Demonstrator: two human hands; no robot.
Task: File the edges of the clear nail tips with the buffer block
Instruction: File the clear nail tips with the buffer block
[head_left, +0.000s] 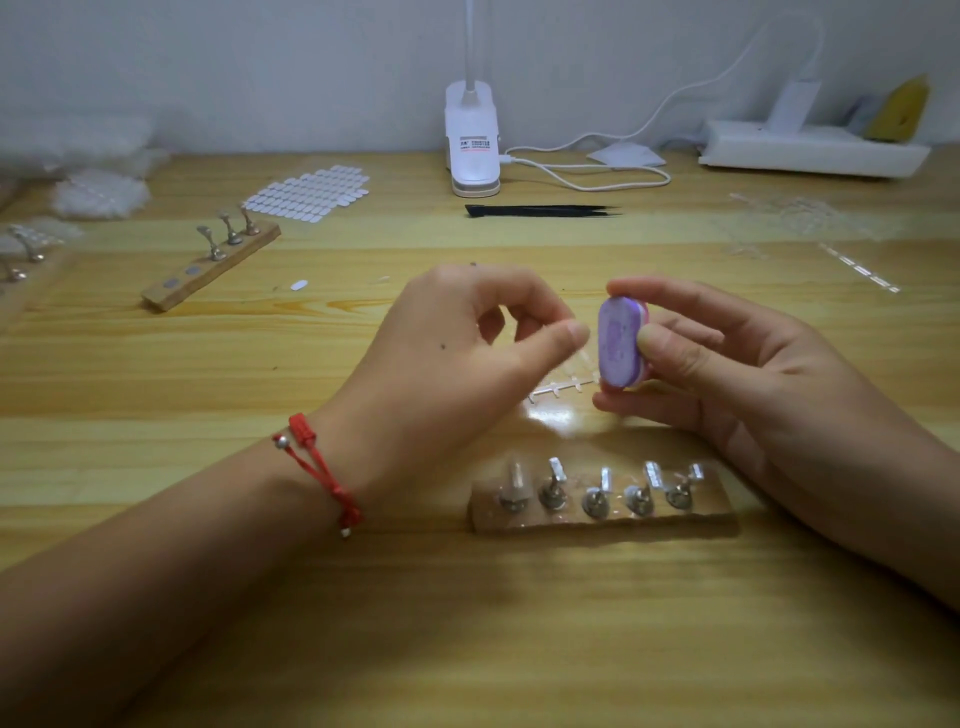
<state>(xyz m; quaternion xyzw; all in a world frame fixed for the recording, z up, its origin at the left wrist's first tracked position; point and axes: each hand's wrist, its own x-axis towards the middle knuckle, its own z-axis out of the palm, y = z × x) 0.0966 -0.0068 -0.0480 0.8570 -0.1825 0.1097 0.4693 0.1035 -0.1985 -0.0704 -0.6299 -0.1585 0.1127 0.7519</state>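
Red cord bracelet (317, 467) on L wrist sits closest. L hand (467, 353) is above the bench (519, 623), thumb & forefinger pinched on a blurry strip of clear nail tips (569, 376). R hand (753, 374) grips the purple buffer block (618, 343) btwn thumb & fingers, upright, just beside the tips; can't tell if touching. Wooden holder (706, 514) w/ five metal stands lies near side of both hands. Black tweezers (540, 210) & clip lamp (471, 140) sit farther back.
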